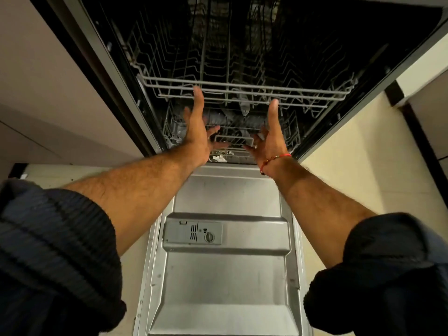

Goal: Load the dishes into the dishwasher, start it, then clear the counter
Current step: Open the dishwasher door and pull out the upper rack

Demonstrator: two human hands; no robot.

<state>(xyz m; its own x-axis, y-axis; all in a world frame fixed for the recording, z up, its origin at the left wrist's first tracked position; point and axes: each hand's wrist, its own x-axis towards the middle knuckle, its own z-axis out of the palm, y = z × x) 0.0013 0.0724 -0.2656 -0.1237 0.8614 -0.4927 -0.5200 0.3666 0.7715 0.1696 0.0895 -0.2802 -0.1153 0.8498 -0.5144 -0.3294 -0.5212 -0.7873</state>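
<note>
With the door (pixel 225 275) dropped open, both hands, left (pixel 197 132) and right (pixel 272 139), are held wide and empty at the near rail of the upper rack (pixel 242 89), a stiff, light wire frame judged best gripped along that front rail.

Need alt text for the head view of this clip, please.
Both hands, left and right, reach open-fingered toward the empty upper rack of a dishwasher whose door lies fully open below.
</note>
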